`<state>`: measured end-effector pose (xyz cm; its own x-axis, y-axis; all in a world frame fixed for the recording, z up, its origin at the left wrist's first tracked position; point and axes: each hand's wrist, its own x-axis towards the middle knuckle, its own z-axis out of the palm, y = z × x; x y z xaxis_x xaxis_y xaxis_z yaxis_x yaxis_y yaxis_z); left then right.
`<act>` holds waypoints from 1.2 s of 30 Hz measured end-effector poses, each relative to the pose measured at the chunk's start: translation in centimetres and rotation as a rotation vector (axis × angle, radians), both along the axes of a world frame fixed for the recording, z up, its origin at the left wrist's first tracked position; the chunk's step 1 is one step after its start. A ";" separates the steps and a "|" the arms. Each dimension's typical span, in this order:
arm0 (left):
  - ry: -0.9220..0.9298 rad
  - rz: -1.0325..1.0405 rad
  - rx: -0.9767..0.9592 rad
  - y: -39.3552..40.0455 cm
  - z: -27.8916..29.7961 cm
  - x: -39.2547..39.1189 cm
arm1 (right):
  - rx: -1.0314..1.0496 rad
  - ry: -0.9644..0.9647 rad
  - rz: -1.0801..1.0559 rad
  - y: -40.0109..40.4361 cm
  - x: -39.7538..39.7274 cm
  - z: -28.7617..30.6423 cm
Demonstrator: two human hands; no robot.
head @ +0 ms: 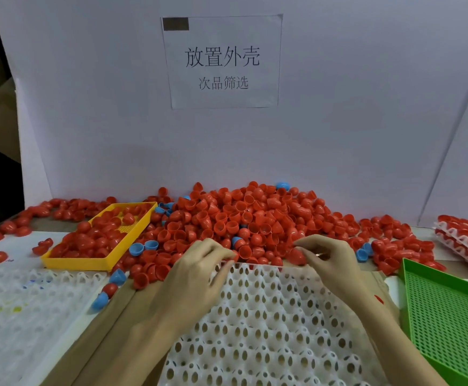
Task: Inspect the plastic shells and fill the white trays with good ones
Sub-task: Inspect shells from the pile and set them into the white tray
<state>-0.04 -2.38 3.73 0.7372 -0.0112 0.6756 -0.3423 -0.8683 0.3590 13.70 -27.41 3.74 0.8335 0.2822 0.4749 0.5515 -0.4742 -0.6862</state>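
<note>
White tray (269, 316), cut off at the bottom edge, lies just before the heap of red shells (244, 215). My right hand (330, 257) pinches a glossy red shell (297, 256) at the tray's far edge; my left hand (199, 263) pinches another, mostly hidden.

Both your forearms reach forward from the bottom edge, bare, angling inward toward each other. Your left hand (199, 270) is palm-down, knuckles up, its fingers bent and drawn together at the tips, pointing right and forward. Your right hand (329, 254) sits a little apart from it at about the same height, wrist cocked, its thumb and fingers curled round and pinching something small at their tips.
</note>
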 end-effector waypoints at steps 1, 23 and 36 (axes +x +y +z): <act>0.012 -0.039 -0.045 -0.5 0.1 -0.2 | 0.048 0.053 0.025 -0.3 -0.6 0.5; 0.023 -0.118 -0.359 -4.6 0.4 -2.0 | -0.065 -0.085 0.260 3.0 -7.1 2.2; -0.148 0.595 -0.468 10.7 -0.4 0.0 | -0.030 -0.028 0.182 2.1 -5.1 1.3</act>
